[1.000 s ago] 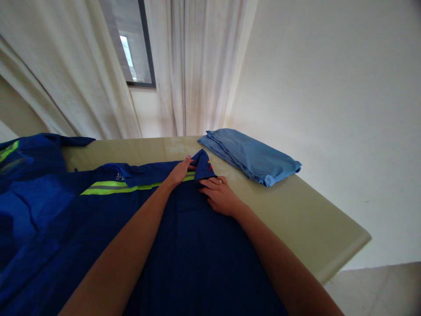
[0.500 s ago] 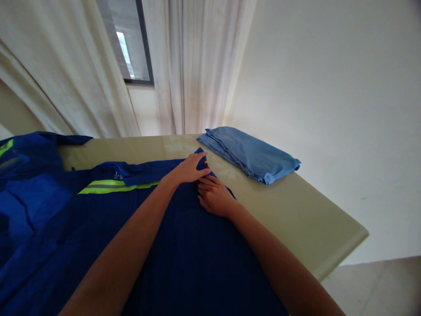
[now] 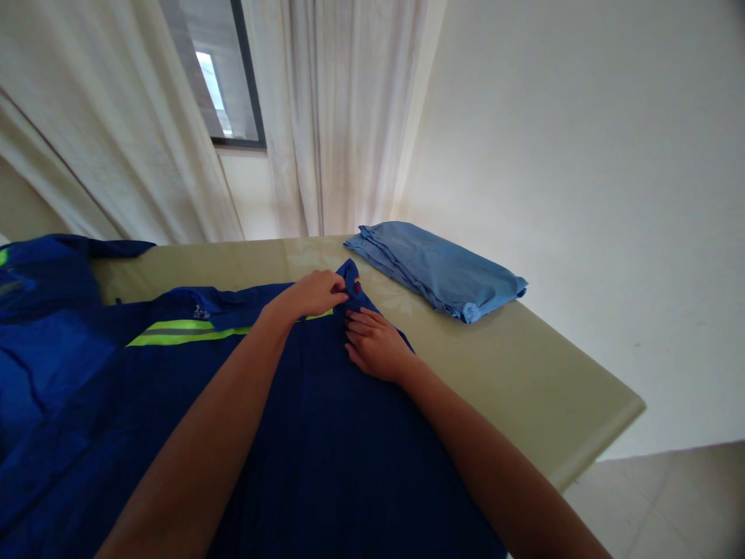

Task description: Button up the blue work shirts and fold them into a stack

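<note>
A dark blue work jacket with a yellow-green and grey reflective stripe lies spread out in front of me. My left hand pinches its far edge near a corner, where a small red and yellow mark shows on the folded-up cloth. Just below and to the right, my right hand rests flat on the jacket, fingers stretched out and slightly apart. The two hands are close together but do not touch.
A folded light blue garment lies on the pale yellow-green table, toward the back right. More blue cloth with a reflective stripe reaches the left edge. Behind are curtains, a window and a white wall.
My left hand has moved slightly left and its fingers have closed on the jacket's corner, which now stands folded up. My right hand has barely moved. The view has shifted slightly.
</note>
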Demonstrator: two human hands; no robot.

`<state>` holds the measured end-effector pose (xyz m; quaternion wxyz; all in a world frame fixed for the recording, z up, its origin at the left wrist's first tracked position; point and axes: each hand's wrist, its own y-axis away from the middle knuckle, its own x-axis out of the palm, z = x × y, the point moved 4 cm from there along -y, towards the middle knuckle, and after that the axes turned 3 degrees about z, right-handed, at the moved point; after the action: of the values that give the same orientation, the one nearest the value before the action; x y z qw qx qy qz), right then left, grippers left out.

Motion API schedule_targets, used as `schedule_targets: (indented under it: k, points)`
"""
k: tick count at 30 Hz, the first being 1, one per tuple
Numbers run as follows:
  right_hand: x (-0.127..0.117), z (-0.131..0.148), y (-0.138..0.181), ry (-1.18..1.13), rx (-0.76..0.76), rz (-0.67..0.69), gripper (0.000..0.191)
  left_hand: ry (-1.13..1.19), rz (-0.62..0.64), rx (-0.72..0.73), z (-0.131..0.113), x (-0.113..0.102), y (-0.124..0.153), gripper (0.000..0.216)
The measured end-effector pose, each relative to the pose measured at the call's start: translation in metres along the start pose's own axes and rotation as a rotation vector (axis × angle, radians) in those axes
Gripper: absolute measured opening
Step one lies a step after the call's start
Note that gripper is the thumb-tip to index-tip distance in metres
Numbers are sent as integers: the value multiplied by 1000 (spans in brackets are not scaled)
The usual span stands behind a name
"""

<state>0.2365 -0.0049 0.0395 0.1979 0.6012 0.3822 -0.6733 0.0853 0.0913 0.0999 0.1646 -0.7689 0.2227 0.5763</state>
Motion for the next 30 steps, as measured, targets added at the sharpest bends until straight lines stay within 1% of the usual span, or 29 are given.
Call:
schedule_targets:
  k: [1, 3, 4, 5, 6, 8, 10, 11, 12, 14, 16, 17, 19, 21, 24, 25, 28, 30]
  points:
    - [0, -3, 0, 12, 34, 4, 25, -67, 11, -96, 13, -5, 4, 23]
    - [0, -8, 0, 42, 121, 35, 23, -189, 73, -317, 41, -12, 14, 21]
    - [-1, -9, 0, 59, 155, 56, 21, -221, 105, -395, 54, -14, 17, 22]
    - [-2, -10, -1, 75, 180, 69, 19, -224, 118, -425, 62, -15, 19, 24]
    - [-4, -9, -2, 87, 194, 75, 18, -197, 103, -416, 67, -14, 17, 29]
    - [-6, -7, -4, 94, 207, 70, 22, -83, -4, -357, 65, -7, 9, 40]
    - [-7, -6, -4, 86, 226, 68, 30, 36, -145, -329, 54, 7, -1, 51]
    - [-7, -7, -3, 85, 244, 74, 33, 66, -199, -315, 46, 16, -6, 53]
    - [-6, -8, -2, 89, 263, 86, 33, 66, -232, -289, 38, 27, -10, 53]
    - [-3, -12, 1, 101, 294, 118, 27, 0, -260, -218, 22, 50, -14, 53]
    - [-1, -17, 3, 106, 316, 129, 21, -88, -282, -184, 13, 66, -13, 54]
    - [-1, -20, 4, 106, 326, 113, 21, -118, -306, -182, 11, 71, -11, 55]
    - [-2, -24, 5, 108, 355, 52, 25, -145, -363, -166, 10, 74, -8, 59]
    - [-4, -25, 6, 115, 367, 33, 25, -141, -359, -131, 11, 74, -11, 60]
    - [-4, -21, 7, 105, 334, 80, 14, -133, -227, -111, 11, 77, -25, 61]
    - [-4, -19, 7, 89, 315, 86, 14, -134, -196, -107, 10, 79, -32, 63]
    - [-6, -14, 9, 12, 262, 71, 37, -140, -204, -102, 9, 82, -54, 66]
    - [-7, -14, 9, -41, 245, 59, 43, -134, -173, -117, 10, 86, -68, 68]
